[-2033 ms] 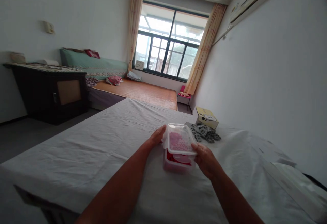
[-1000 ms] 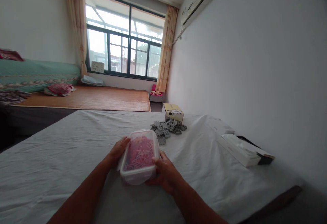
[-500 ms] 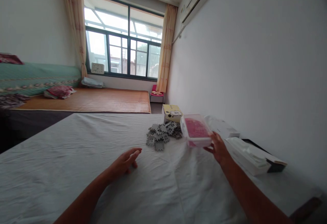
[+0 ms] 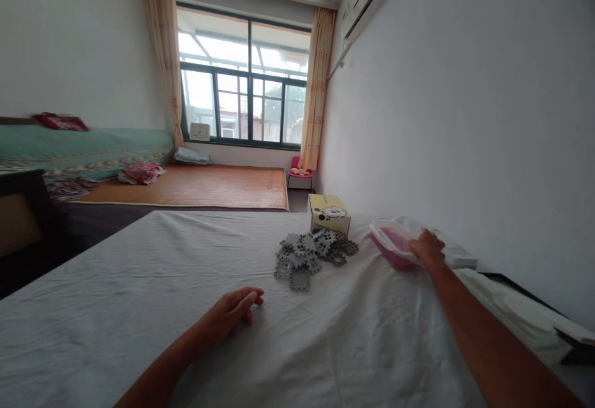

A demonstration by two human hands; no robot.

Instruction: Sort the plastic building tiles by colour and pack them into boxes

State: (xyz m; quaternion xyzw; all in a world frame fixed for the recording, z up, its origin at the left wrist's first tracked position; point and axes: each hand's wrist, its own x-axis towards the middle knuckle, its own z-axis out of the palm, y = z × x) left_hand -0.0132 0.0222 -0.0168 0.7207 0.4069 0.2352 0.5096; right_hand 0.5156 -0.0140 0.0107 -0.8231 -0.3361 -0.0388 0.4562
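Note:
My right hand (image 4: 428,247) grips the near right edge of a clear plastic container (image 4: 393,248) with pink contents, close to the wall. The container looks set down on the white cloth or just above it; I cannot tell which. Left of it lies a pile of grey interlocking plastic pieces (image 4: 304,254), notched along their edges. My left hand (image 4: 237,310) rests on the cloth nearer to me, holding nothing, its fingers loosely bent and apart.
A yellow box (image 4: 329,212) with a cartoon face stands behind the grey pile. White packages (image 4: 506,312) lie along the wall at the right, partly behind my right arm. The white cloth (image 4: 153,284) covers the table; a bed (image 4: 223,186) stands beyond it.
My right hand has carried the container to the right and lowered it, away from the grey pieces. The view has shifted a little to the left. My left hand has barely moved.

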